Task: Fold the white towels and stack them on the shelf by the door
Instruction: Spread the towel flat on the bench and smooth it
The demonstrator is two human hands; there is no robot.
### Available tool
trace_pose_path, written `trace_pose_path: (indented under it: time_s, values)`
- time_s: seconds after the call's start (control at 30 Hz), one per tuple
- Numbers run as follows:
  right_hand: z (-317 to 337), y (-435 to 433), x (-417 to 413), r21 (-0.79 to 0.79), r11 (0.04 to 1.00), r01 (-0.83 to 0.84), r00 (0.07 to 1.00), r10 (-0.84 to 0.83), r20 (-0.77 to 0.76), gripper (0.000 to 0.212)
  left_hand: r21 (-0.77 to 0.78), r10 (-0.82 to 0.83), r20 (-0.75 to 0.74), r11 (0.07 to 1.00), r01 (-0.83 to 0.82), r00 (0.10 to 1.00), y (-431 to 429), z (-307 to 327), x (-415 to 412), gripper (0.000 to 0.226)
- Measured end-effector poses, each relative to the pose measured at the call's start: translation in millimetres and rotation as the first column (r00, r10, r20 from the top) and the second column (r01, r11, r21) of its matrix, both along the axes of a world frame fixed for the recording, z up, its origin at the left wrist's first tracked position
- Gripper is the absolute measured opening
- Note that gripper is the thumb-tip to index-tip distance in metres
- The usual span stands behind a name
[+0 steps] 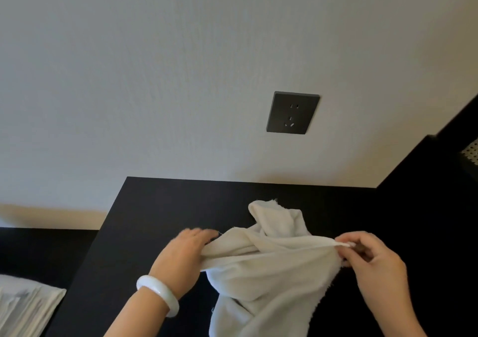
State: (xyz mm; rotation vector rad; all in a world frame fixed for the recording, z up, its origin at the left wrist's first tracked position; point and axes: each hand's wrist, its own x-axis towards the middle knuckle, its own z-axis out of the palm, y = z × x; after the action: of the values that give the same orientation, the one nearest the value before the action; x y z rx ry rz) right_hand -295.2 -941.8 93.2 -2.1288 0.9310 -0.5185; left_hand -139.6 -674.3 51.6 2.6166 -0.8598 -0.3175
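Bedroom: white bedding, wall socket

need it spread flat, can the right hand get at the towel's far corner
Probably yes: only bare table lies between, but the right hand pinches the towel edge and must release first.

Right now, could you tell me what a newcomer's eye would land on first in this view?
The crumpled white cloth towel stands out against the black tabletop, stretched between the left hand and right hand, each gripping an edge. Above it, a dark square wall socket sits on the pale wall.
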Motion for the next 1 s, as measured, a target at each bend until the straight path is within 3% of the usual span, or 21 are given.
trace_pose_path:
  time_s: [0.1,0.27,0.4,0.53,0.7,0.83,1.0]
  values:
    - [-5.7,1.3,1.1,0.017,1.0,-0.003,1.0,0.003,-0.01,0.032,0.018,0.044,-0.069,0.999,-0.043,0.997,-6.5,-1.6,-5.8,0.022]
    - [-3.2,5.8,1.4,0.024,0.999,0.038,0.999,-0.038,-0.013,0.031,-0.057,0.244,-0.192,0.964,-0.259,0.951,-11.5,-0.4,-4.2,0.014]
    - [26.4,-2.2,-1.2,0.037,0.988,0.148,0.982,-0.151,0.112,0.023,-0.019,0.36,-0.02,0.933,-0.36,0.933,3.9,38.7,12.6,0.009]
    - [82.1,-14.1,1.1,0.139,0.982,0.127,0.933,-0.166,0.321,0.018,-0.361,0.439,0.06,0.847,-0.391,0.897,23.9,115.8,33.1,0.021]
    - [157.5,-5.8,-0.2,0.064,0.989,-0.134,0.774,0.064,0.63,0.022,-0.759,0.421,0.059,0.608,-0.233,0.905,40.5,218.5,26.4,0.026]
    - [174.3,3.2,-5.5,-0.064,0.973,-0.221,0.762,0.213,0.612,0.036,-0.685,0.334,-0.098,0.661,-0.307,0.937,51.6,236.9,32.0,0.028]
    - [173.7,5.0,-13.2,0.032,0.947,-0.32,0.751,0.233,0.618,0.043,-0.587,0.222,-0.432,0.667,-0.459,0.874,73.6,258.9,26.9,0.01]
